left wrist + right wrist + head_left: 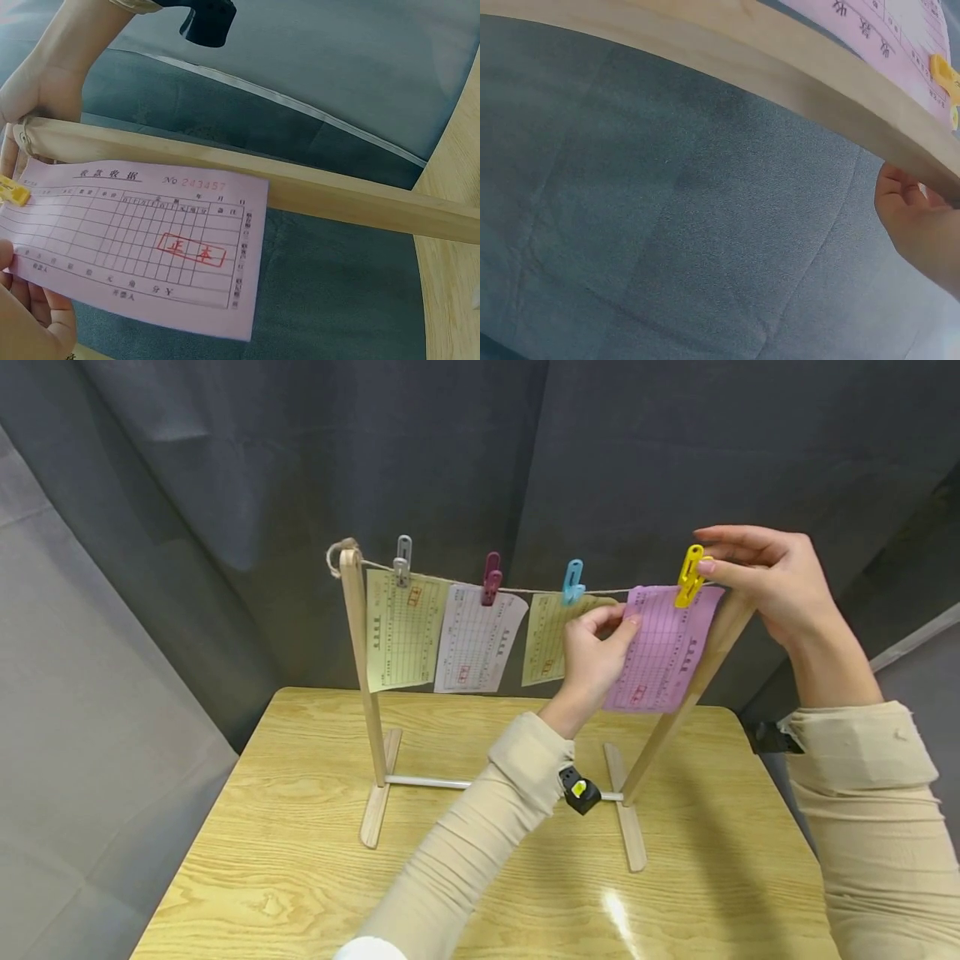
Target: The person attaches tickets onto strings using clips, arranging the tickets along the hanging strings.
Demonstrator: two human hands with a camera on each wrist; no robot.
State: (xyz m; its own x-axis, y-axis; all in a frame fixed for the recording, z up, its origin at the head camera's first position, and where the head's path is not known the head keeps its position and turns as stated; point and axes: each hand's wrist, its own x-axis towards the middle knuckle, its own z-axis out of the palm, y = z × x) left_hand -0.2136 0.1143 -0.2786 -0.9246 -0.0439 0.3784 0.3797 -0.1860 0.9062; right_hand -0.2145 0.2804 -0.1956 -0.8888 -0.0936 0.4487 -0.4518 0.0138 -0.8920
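Observation:
In the head view a pink receipt slip (pixel 663 652) hangs at the right end of a string line, under a yellow clothespin (pixel 688 578). My left hand (pixel 596 652) pinches the slip near its upper left corner. The right hand (pixel 780 577) holds the clothespin's upper end, thumb over one handle; its forefinger reaches past the top. From the left wrist, the slip's (pixel 150 240) printed grid and red stamp show, with the clothespin (pixel 13 190) at its edge. In the right wrist view the wooden post partly hides the right hand (pixel 915 214).
Along the line, grey (pixel 402 560), maroon (pixel 491 578) and light blue (pixel 573 583) clothespins hold a yellow-green slip (pixel 405 635), a white slip (pixel 476 647) and another yellow-green slip (pixel 542 643). Wooden posts (pixel 363 677) support the string on a wood-grain table (pixel 300 860). Dark curtains hang behind.

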